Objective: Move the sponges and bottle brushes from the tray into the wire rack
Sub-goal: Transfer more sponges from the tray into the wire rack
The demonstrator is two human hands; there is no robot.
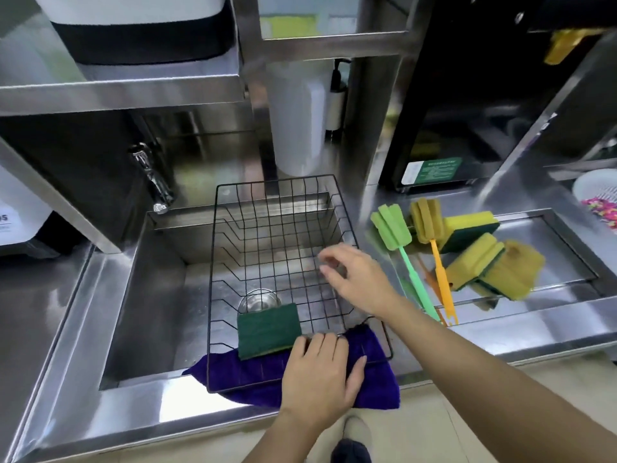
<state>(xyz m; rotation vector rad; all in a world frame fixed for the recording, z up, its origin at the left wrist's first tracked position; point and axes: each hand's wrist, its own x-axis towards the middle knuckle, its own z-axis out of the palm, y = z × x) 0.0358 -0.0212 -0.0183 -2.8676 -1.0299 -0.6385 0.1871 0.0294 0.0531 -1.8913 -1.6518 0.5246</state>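
Note:
A black wire rack (267,208) spans the sink. One sponge (268,330) lies green side up in its near left corner. My left hand (320,372) rests flat on the rack's near edge, fingertips touching that sponge. Above the rack's right side hovers my right hand (355,279), fingers spread and holding nothing. To the right, the steel tray (567,242) holds a green bottle brush (395,232), an orange-handled yellow bottle brush (429,225), and yellow-and-green sponges, one (470,228) at the back and others (490,269) piled in front.
A purple cloth (374,382) lies under the rack's near end on the sink's front rim. A faucet (153,175) stands at the sink's back left. A white basket (597,192) sits far right. Shelves and a dark appliance (467,95) rise behind.

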